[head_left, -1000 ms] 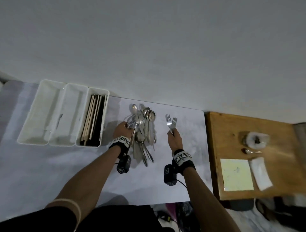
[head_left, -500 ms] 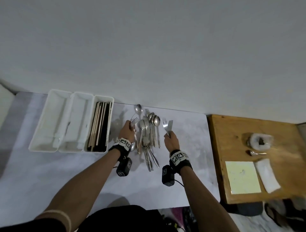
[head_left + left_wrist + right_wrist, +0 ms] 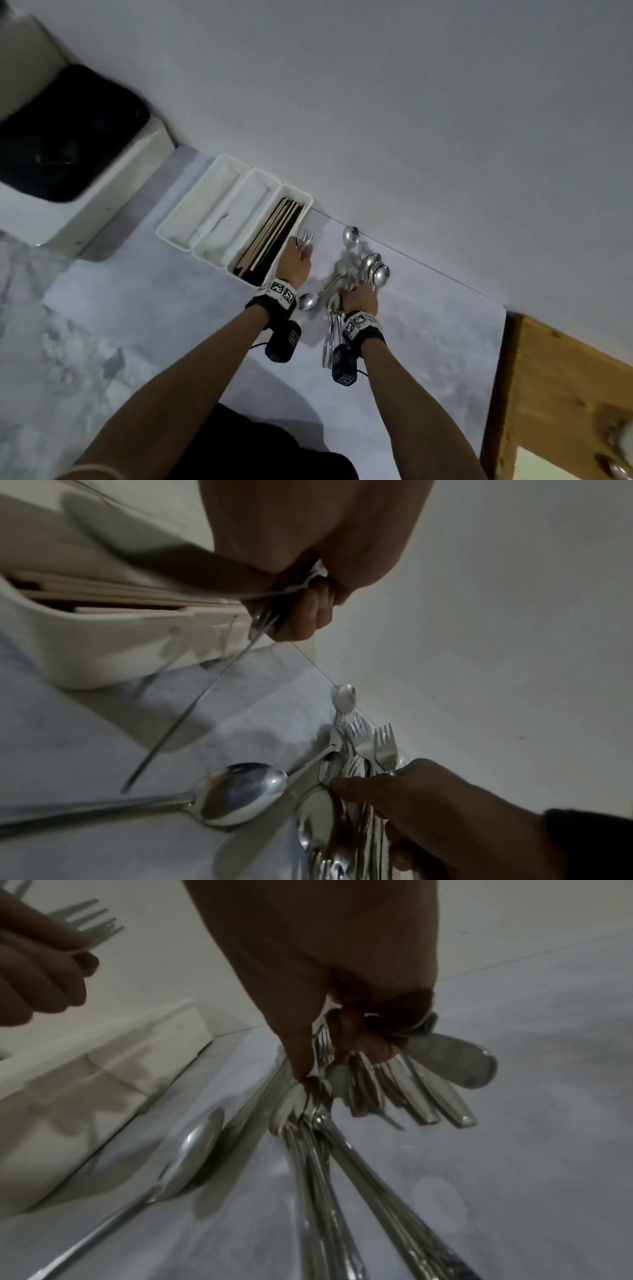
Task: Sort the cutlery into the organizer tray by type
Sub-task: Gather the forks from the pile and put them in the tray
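Forks point(image 3: 306, 238) now in left hand point(image 3: 297, 263), beside tray point(image 3: 205, 192)

The head view looks steeply down from above, tilted, while both close wrist views face forward, sharing the organizer tray point(image 3: 191, 230) and cutlery pile point(image 3: 356, 274).

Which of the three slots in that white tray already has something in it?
The slot nearest the left hand: the organizer tray's right-end compartment holds long chopstick-like sticks. The middle and far-left slots look empty.
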### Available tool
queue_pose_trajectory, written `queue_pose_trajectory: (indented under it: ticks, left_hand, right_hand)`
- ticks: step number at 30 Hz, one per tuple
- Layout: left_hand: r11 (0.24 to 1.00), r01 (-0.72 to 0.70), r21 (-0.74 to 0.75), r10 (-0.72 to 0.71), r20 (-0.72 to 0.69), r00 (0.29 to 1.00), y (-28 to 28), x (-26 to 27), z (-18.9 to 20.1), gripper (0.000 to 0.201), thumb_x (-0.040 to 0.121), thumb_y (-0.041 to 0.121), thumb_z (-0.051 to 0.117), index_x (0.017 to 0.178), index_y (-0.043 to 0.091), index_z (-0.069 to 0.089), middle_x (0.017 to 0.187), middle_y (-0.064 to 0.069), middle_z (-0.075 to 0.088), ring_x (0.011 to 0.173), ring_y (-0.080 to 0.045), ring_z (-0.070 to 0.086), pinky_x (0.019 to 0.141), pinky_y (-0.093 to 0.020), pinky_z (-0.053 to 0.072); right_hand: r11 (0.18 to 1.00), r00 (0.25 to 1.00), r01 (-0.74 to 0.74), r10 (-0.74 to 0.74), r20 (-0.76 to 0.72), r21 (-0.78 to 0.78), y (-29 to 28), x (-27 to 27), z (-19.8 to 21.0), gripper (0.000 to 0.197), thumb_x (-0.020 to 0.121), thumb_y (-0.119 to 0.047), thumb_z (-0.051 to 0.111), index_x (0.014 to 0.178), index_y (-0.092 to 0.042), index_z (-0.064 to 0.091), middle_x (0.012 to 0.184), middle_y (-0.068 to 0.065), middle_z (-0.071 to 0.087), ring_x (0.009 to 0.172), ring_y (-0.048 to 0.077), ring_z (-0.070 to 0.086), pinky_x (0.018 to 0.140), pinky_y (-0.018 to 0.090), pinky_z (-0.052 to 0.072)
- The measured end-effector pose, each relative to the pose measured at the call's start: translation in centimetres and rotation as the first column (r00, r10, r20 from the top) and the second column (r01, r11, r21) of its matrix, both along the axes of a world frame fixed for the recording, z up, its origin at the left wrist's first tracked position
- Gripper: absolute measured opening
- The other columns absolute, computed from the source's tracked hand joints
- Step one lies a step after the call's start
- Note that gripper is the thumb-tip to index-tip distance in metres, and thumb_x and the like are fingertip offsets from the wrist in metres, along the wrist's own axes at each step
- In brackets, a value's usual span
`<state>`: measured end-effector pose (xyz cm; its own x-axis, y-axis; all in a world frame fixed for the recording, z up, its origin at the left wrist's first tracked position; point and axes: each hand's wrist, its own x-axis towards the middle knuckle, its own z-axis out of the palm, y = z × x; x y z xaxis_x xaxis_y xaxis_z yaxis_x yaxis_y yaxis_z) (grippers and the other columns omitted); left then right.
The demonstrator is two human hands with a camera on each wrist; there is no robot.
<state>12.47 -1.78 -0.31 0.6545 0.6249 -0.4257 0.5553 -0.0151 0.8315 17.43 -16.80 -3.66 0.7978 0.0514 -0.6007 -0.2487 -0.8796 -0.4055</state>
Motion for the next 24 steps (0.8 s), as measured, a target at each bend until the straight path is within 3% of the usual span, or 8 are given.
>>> queue_pose_trajectory:
  ticks: [3,7,11,14,18,21,22,24]
  left_hand:
    - [0.996,-0.06,-0.065,0.055,-0.067,0.996,-0.4,-1.3,-0.7,0.031,0.091,0.022,0.053,0.11,-0.002,0.051,0.091,-0.012,0.056,0.079,-0.024,0.055,0.081,-0.039,0.048]
    - [0.991,-0.104,-0.078,0.099,-0.068,0.993,-1.2,-2.8,-1.3,0.015,0.092,0.017,0.048,0.091,0.005,0.057,0.064,-0.004,0.05,0.051,-0.015,0.044,0.063,-0.033,0.041]
    - [0.977,-0.14,-0.161,0.134,-0.05,0.99,-2.5,-3.6,-1.5,0.028,0.097,0.013,0.039,0.072,0.011,0.053,0.059,-0.006,0.046,0.045,-0.013,0.04,0.048,-0.026,0.036]
    - [0.961,-0.185,-0.204,0.184,-0.025,0.983,-3.6,-3.6,-1.3,0.035,0.099,0.022,0.039,0.067,0.014,0.052,0.049,-0.004,0.039,0.033,-0.01,0.037,0.043,-0.022,0.031]
    - [0.966,-0.188,-0.177,0.176,-0.08,0.981,-4.9,-2.9,-1.3,0.04,0.099,0.03,0.04,0.066,0.014,0.057,0.054,-0.005,0.043,0.048,-0.018,0.04,0.051,-0.025,0.034]
    - [0.975,-0.159,-0.153,0.137,-0.141,0.981,-5.7,-2.3,-1.5,0.04,0.096,0.026,0.044,0.077,-0.002,0.065,0.072,-0.014,0.053,0.068,-0.025,0.05,0.07,-0.035,0.047]
    - [0.982,-0.133,-0.134,0.11,-0.164,0.98,-5.9,-2.0,-1.5,0.04,0.094,0.024,0.046,0.073,-0.005,0.063,0.07,-0.015,0.054,0.067,-0.026,0.051,0.069,-0.032,0.049]
    - [0.989,-0.079,-0.124,0.054,-0.194,0.98,-6.4,-1.5,-1.5,0.041,0.091,0.021,0.053,0.053,0.003,0.049,0.055,-0.01,0.048,0.054,-0.022,0.047,0.054,-0.023,0.044]
  right_hand:
    - [1.0,1.0,0.004,-0.003,-0.029,0.031,-0.3,0.4,-0.6,0.03,0.088,-0.024,0.058,0.109,-0.002,0.062,0.11,0.015,0.069,0.1,0.031,0.066,0.081,0.034,0.051]
    - [0.989,0.996,0.053,-0.043,-0.073,0.137,-1.4,0.9,-0.9,0.025,0.083,-0.021,0.059,0.096,0.0,0.065,0.092,0.014,0.07,0.07,0.025,0.062,0.067,0.03,0.049]
    - [0.986,0.998,-0.018,0.027,-0.051,0.165,-2.9,1.0,-0.5,0.021,0.089,-0.02,0.05,0.098,-0.005,0.06,0.082,0.008,0.06,0.058,0.018,0.053,0.055,0.023,0.041]
    - [0.973,0.999,-0.038,0.041,-0.011,0.228,-3.7,1.2,-0.9,0.021,0.093,-0.024,0.044,0.092,-0.008,0.057,0.083,0.008,0.06,0.074,0.027,0.058,0.071,0.031,0.049]
    - [0.938,1.0,0.008,-0.002,-0.019,0.347,-5.2,1.3,-0.3,0.022,0.095,-0.029,0.044,0.101,-0.011,0.056,0.091,0.007,0.061,0.086,0.027,0.057,0.084,0.038,0.047]
    - [0.92,0.997,0.073,-0.058,-0.05,0.386,-6.2,1.3,-0.2,0.022,0.095,-0.031,0.042,0.099,-0.014,0.056,0.089,0.007,0.061,0.085,0.026,0.057,0.087,0.042,0.047]
    - [0.908,0.995,0.101,-0.088,-0.05,0.406,-6.5,1.4,-0.2,0.02,0.096,-0.031,0.041,0.097,-0.017,0.054,0.084,0.005,0.061,0.082,0.026,0.057,0.085,0.042,0.048]
    - [0.889,0.988,0.157,-0.146,-0.058,0.431,-7.2,1.5,-0.1,0.016,0.097,-0.032,0.04,0.092,-0.021,0.051,0.075,0.003,0.058,0.073,0.025,0.057,0.077,0.043,0.05]
